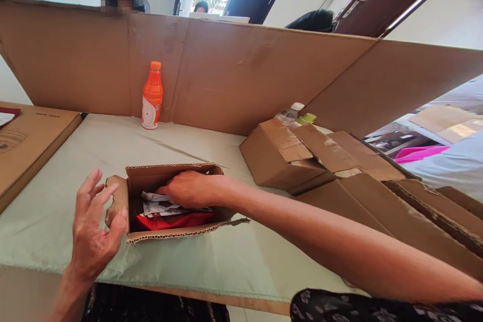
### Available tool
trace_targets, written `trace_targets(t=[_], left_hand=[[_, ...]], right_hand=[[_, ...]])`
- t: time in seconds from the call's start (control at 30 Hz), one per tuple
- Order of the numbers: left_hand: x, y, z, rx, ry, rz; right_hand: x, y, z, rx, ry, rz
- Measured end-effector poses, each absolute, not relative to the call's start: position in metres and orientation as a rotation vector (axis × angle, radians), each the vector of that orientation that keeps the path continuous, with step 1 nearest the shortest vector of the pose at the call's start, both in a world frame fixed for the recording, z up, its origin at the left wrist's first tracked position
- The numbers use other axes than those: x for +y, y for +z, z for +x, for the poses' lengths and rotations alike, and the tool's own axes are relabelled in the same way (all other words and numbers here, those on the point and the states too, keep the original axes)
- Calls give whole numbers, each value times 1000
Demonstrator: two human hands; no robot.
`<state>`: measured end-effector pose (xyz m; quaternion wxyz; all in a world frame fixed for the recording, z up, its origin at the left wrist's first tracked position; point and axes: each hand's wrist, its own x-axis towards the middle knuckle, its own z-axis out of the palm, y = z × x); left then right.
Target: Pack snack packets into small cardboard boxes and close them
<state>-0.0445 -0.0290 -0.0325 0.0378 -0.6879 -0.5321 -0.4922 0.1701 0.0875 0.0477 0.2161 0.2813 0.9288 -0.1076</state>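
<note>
A small open cardboard box (171, 235) sits on the cloth-covered table in front of me. Inside it lie a red packet (177, 220) and white printed packets or papers (158, 204) on top. My right hand (192, 188) reaches down into the box from the right, its fingers curled together at the white packets; the fingertips are mostly hidden, so what they grip does not show. Beside the box's left flap (117, 201), my left hand (96, 214) is held up with fingers apart and nothing in it. Its thumb comes close to the flap; I cannot tell if they touch.
An orange bottle (152, 95) stands against the tall cardboard partition (226, 70). On the right are several opened cardboard boxes (287, 156), with a clear bottle (291, 113) behind. A flat cardboard box (41, 136) lies left. People show beyond the partition.
</note>
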Motion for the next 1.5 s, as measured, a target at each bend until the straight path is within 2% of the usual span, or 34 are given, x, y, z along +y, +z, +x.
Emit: trace_targets(t=[0.13,0.23,0.4,0.53,0.67,0.83,1.03,1.1,1.23,1.3,1.5], left_hand=[[-40,-41,-54,-1650,-1876,-2067],[-47,-48,-53,-1670,-1942,-2211],[-48,-51,-36,-1561,-1937,-2346],[-47,-51,-32,-1535,-1960,-2424],[-46,-51,-40,-1566,-1852,-2560],[-48,-41,-45,-1509,-1572,-2702],[-48,-35,-28,-1711,-1367,-2354],[-46,-38,-23,-1793,-1353,-2255],[-43,-44,-20,-1819,-1375,-2184],[-42,-45,-20,-1810,-1383,-2195],[-42,-47,-27,-1736,-1266,-2221]], right_hand=[[72,61,230,3103,-325,1022],[58,58,269,3363,-310,1278],[44,31,285,3391,-225,1600],[40,16,279,3379,-436,1737],[39,7,276,3390,-744,1619],[40,7,276,3262,-975,1469],[38,15,291,3227,-1211,1322],[38,10,297,3330,-1098,1308],[43,-3,296,3554,-450,1532],[50,-7,289,3541,-229,1565],[62,-21,277,3466,-289,1178]])
